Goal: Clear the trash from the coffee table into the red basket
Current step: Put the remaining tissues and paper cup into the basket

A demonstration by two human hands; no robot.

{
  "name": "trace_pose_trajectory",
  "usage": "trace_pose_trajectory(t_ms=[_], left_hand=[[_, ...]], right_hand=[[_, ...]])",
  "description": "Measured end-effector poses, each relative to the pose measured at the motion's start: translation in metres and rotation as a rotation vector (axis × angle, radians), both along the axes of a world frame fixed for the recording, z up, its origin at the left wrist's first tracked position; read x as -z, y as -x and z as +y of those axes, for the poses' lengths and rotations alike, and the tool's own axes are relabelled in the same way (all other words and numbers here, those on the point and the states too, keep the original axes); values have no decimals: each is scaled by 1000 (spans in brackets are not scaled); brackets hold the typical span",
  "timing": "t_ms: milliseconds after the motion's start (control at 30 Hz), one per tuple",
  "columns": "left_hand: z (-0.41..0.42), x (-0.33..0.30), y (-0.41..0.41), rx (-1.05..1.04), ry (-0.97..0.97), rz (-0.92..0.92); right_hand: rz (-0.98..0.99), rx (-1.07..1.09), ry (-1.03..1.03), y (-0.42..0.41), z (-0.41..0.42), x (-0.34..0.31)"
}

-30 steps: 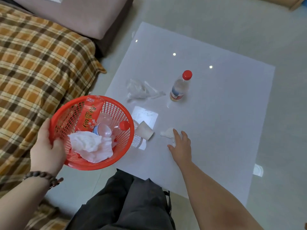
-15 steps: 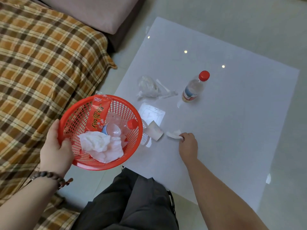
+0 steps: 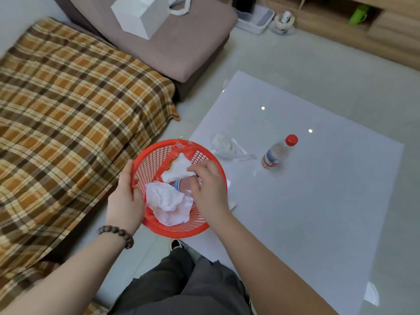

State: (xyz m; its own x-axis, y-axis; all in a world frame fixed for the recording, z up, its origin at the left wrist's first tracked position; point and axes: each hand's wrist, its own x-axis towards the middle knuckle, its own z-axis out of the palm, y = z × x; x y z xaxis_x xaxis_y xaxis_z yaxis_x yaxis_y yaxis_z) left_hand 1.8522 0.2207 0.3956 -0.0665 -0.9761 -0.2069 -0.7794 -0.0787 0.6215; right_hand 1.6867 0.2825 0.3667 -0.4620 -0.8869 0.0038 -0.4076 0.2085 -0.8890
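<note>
My left hand (image 3: 125, 201) grips the left rim of the red basket (image 3: 156, 155), held at the white coffee table's (image 3: 318, 201) near left edge. Over the basket, my right hand (image 3: 209, 189) pinches a small white tissue (image 3: 176, 170). Inside lie a larger crumpled white tissue (image 3: 168, 204), a clear bottle partly hidden under my hand, and a red snack wrapper. On the table remain a crumpled clear plastic wrapper (image 3: 223, 145) and an upright red-capped bottle (image 3: 278, 152). A bit of white paper (image 3: 231, 204) peeks out beside my right wrist.
A plaid-covered sofa (image 3: 68, 121) runs along the left, with a mauve seat (image 3: 177, 42) holding a white box (image 3: 138, 14) behind. A wooden cabinet (image 3: 375, 26) and a grey tray stand at the back. My dark-trousered legs are below the basket.
My right hand closed on the small tissue lying on the table and carried it left over the basket. The camera tilted up, showing more of the room.
</note>
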Motion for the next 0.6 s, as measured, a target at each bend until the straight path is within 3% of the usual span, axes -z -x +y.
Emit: trace_pose_trajectory(t_ms=[233, 400, 500, 600], left_hand=[[-4, -3, -9, -52, -1, 7], [-9, 7, -28, -173, -25, -60], [-8, 15, -42, -216, -44, -107], [-5, 24, -55, -223, -33, -156]], right_hand=[[161, -235, -73, -29, -6, 13], [151, 37, -22, -17, 12, 31], [172, 178, -249, 8, 28, 66], [224, 145, -554, 31, 44, 109]])
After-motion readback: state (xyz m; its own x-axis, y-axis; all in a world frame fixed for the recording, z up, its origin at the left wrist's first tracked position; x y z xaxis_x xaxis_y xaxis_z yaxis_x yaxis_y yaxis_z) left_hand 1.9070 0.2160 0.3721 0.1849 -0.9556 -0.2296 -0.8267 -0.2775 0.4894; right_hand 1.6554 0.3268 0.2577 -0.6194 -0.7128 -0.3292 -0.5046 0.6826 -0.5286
